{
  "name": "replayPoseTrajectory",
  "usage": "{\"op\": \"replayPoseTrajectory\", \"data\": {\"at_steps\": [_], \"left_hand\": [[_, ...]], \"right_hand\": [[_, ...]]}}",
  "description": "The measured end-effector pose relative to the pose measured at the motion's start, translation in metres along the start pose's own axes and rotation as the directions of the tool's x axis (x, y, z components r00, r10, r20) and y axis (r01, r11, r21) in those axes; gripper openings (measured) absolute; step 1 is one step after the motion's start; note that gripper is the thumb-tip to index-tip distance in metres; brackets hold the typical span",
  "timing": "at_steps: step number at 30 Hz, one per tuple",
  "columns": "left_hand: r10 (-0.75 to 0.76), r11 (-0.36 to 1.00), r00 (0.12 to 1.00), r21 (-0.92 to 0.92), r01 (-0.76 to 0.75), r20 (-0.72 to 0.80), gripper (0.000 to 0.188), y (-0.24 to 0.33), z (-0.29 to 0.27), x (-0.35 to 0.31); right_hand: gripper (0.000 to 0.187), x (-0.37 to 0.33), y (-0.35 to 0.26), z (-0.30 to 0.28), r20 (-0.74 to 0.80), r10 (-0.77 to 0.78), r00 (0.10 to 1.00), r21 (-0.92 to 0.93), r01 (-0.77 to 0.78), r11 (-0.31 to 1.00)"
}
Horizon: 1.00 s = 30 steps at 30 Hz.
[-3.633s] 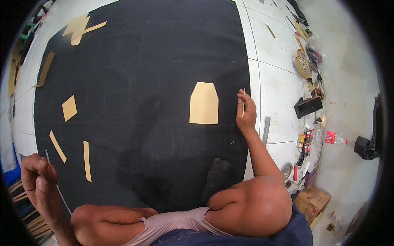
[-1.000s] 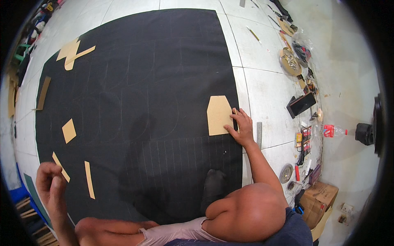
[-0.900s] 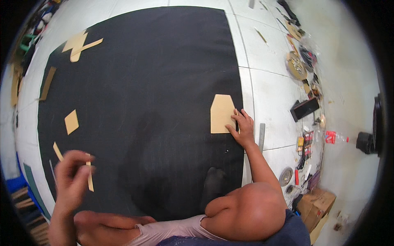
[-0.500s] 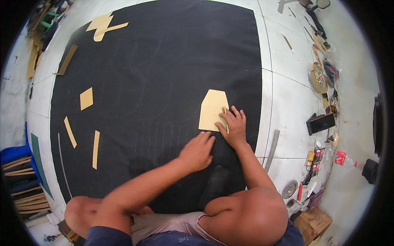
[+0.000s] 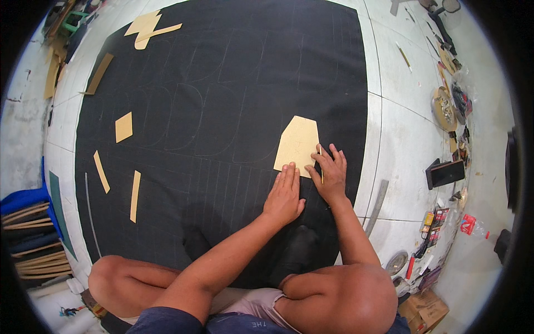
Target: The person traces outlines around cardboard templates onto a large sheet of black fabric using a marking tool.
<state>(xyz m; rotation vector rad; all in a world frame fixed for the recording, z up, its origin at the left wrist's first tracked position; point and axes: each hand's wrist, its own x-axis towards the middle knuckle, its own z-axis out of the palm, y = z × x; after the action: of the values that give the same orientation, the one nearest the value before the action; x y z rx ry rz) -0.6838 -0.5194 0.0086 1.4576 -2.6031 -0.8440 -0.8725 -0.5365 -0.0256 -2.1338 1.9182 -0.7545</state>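
Note:
A tan card template (image 5: pixel 297 137) with angled top corners lies flat on the large black cloth (image 5: pixel 183 128). My left hand (image 5: pixel 285 195) rests with its stretched fingertips on the template's near edge and its palm over the cloth. At the template's right edge is my right hand (image 5: pixel 332 175), its thumb and fingers around a thin yellowish pencil (image 5: pixel 321 170). The right thumb and fingertips come close to the template's lower right corner. Faint pale lines and curves run across the cloth left of and beyond the template.
More card pieces lie on the cloth: a diamond (image 5: pixel 124 128), narrow strips (image 5: pixel 135 196) and a far stack (image 5: pixel 146 25). A metal ruler (image 5: pixel 377 207) lies on the tiled floor at right. Past it are a round tin (image 5: pixel 443 108), a black box (image 5: pixel 446 173) and a cardboard box (image 5: pixel 425 309).
My left hand has moved forward and right, from beside the template onto its near edge. My right hand stays at the right edge with the pencil. The whole view has shifted slightly.

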Motion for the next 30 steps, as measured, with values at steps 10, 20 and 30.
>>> {"op": "replayPoseTrajectory", "data": {"at_steps": [10,20,30], "left_hand": [[0.050,0.998,0.998,-0.029,-0.051,-0.038,0.087,-0.008,0.002,-0.004],[0.042,0.999,0.998,0.000,-0.042,-0.041,0.084,-0.006,0.006,-0.008],[0.036,0.999,0.998,-0.037,-0.038,-0.053,0.084,-0.006,0.009,-0.010]], "right_hand": [[0.035,0.000,-0.001,0.001,0.024,0.006,1.000,-0.016,-0.006,1.000],[0.036,0.001,0.000,0.001,0.046,0.022,0.999,0.001,-0.022,1.000],[0.035,0.001,0.005,-0.003,0.049,0.021,0.999,0.015,-0.022,1.000]]}}
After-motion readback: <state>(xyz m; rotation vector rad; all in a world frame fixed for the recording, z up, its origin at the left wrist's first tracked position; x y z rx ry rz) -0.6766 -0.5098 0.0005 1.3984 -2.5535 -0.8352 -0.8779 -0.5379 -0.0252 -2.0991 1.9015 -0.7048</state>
